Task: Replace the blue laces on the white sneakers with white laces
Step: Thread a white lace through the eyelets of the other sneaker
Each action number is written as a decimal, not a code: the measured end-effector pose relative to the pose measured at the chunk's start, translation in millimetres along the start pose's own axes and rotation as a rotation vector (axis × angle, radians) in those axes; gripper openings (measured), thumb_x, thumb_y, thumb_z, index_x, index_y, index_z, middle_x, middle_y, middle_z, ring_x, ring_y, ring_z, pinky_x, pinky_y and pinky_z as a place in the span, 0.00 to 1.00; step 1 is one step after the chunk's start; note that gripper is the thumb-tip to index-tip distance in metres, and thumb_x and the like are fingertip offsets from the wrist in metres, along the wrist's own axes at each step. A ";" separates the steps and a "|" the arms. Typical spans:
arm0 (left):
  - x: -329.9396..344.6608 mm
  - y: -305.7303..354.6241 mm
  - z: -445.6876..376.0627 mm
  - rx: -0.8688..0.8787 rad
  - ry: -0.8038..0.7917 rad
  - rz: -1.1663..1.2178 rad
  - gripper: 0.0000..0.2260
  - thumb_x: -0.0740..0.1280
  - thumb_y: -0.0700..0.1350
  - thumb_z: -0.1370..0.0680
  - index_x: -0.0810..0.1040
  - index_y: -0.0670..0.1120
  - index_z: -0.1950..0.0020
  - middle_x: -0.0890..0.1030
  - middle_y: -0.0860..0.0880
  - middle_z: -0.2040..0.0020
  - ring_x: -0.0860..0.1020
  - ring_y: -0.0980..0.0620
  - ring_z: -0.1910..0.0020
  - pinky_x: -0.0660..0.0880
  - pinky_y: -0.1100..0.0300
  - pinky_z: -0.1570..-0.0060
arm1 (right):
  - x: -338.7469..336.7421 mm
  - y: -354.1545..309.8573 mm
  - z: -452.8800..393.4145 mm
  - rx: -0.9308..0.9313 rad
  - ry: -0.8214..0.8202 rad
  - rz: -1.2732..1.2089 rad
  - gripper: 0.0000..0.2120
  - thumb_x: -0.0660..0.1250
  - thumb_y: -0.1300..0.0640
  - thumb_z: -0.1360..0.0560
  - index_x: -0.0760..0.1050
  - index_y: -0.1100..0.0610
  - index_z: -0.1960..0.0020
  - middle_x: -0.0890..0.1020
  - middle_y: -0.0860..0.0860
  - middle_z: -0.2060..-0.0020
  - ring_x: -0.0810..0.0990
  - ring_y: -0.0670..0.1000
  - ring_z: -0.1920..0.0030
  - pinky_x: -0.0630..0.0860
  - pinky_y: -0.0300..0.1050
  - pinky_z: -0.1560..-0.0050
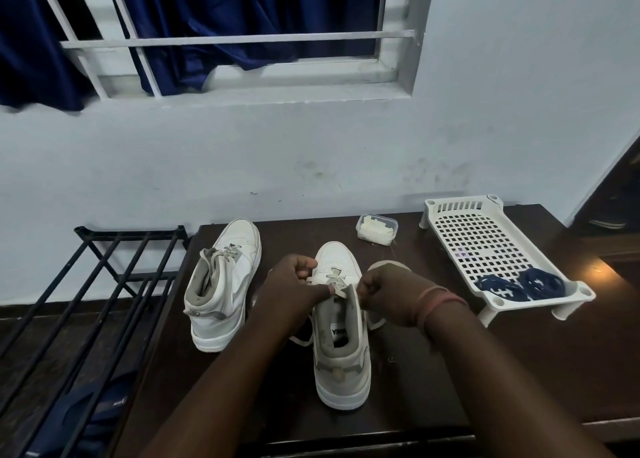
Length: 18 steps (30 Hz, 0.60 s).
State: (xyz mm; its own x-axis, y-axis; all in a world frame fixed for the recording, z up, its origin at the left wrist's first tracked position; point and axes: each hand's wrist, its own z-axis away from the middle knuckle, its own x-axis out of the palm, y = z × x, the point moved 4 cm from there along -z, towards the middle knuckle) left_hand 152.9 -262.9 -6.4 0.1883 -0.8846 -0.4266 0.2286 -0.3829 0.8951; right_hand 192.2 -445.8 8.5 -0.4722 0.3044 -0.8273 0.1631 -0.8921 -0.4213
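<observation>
Two white sneakers stand on the dark table. The near sneaker (341,347) points away from me, with a white lace (335,277) crossed over its lower eyelets. My left hand (294,277) pinches the lace on the shoe's left side. At the right side of the tongue, my right hand (388,295) pinches the other strand. The second sneaker (225,281), laced in white, sits to the left. Two coils of blue laces (519,286) lie in the white perforated tray (485,243) on the right.
A small clear box (376,230) holding white material sits at the back of the dark table (450,371). A black metal rack (86,302) stands to the left, with a dark blue item under it. A wall and a curtained window are behind.
</observation>
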 end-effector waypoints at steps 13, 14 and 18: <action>-1.8 1.3 4.4 -0.153 -0.153 -0.202 0.25 0.69 0.69 0.35 0.81 0.48 0.58 0.85 0.53 0.63 0.84 0.50 0.60 0.81 0.44 0.47 | -0.4 -7.8 3.9 -0.051 0.019 -0.020 0.04 0.69 0.57 0.26 0.78 0.48 0.57 0.76 0.43 0.63 0.79 0.50 0.54 0.74 0.40 0.51; -1.2 2.4 5.7 -0.153 -0.195 -0.252 0.26 0.64 0.71 0.29 0.81 0.47 0.59 0.85 0.51 0.62 0.83 0.49 0.59 0.80 0.45 0.45 | 0.0 -8.1 2.4 -0.046 0.015 -0.026 0.09 0.68 0.59 0.25 0.76 0.48 0.63 0.76 0.43 0.65 0.79 0.50 0.55 0.75 0.41 0.52; -5.3 -1.5 1.2 -0.233 -0.174 -0.256 0.31 0.54 0.68 0.20 0.85 0.45 0.49 0.85 0.45 0.52 0.82 0.45 0.50 0.76 0.52 0.42 | -0.6 -4.0 5.6 0.003 -0.002 -0.038 0.07 0.66 0.55 0.24 0.79 0.54 0.60 0.82 0.50 0.59 0.80 0.52 0.53 0.78 0.45 0.47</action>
State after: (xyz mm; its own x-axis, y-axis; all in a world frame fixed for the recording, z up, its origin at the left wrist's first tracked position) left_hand 150.4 -257.9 -5.3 -0.0628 -0.8079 -0.5860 0.4619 -0.5440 0.7005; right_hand 186.9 -444.3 12.7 -0.4795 0.3374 -0.8101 0.1423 -0.8810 -0.4512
